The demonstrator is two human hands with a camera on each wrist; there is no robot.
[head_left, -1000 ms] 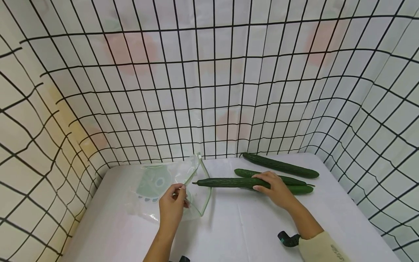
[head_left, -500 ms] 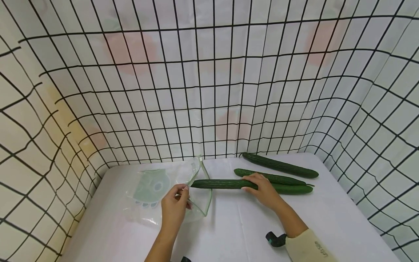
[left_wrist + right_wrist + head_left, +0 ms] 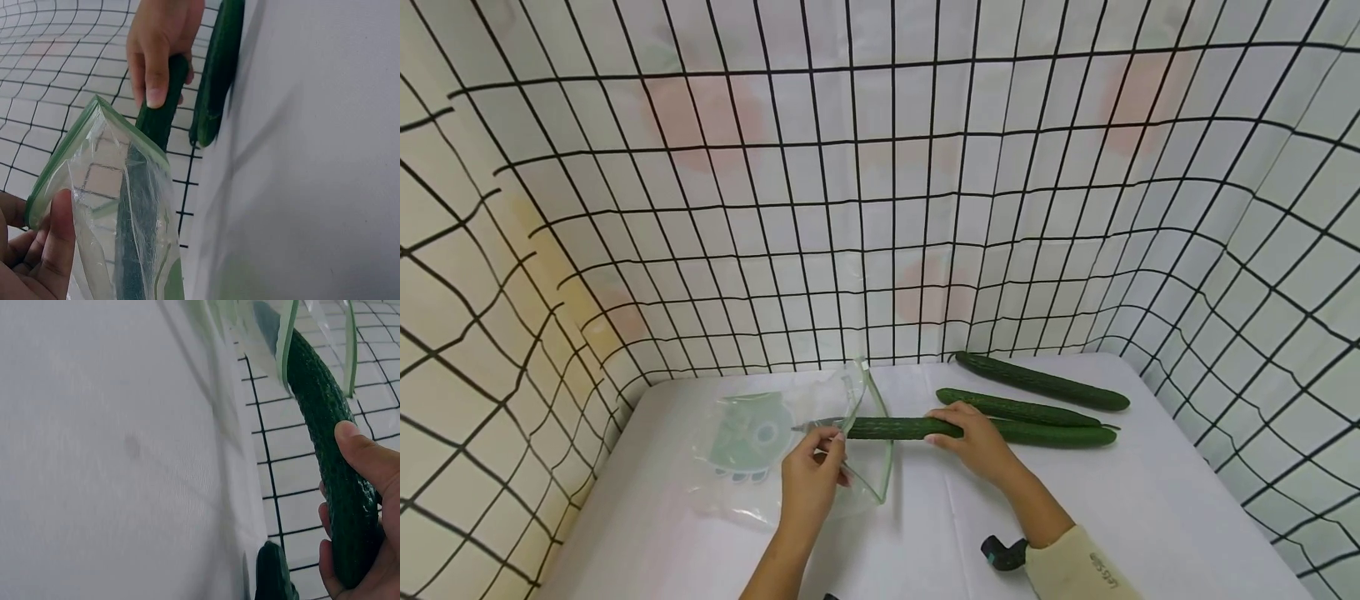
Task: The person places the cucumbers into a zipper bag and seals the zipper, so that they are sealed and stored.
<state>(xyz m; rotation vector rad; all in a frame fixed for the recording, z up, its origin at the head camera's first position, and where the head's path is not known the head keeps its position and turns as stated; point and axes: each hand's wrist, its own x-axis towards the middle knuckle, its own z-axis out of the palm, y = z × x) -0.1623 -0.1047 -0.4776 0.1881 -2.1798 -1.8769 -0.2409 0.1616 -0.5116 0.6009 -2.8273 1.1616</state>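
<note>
My right hand [image 3: 972, 437] grips a long dark green cucumber [image 3: 898, 428] near its right end, thumb on one side and fingers round the other, as the right wrist view shows. The cucumber's left part lies inside a clear zip bag [image 3: 831, 500] with a green-edged mouth and a pale green printed figure. At the bag's mouth, my left hand [image 3: 811, 473] pinches the green rim between thumb and fingers. The mouth gapes around the cucumber in the left wrist view, where its inner part shows through the plastic [image 3: 134, 237].
Two more cucumbers [image 3: 1022, 410] [image 3: 1052, 434] lie close together right of my right hand. Behind them lies another cucumber [image 3: 1041, 382]. A black wire grid [image 3: 891, 202] rises round the white table [image 3: 925, 542] at the back and sides. A black device [image 3: 1002, 552] sits by the right sleeve.
My right hand has moved left with the cucumber, whose tip has gone from outside the bag's mouth to inside it. My left hand has shifted slightly right and down, still pinching the rim.
</note>
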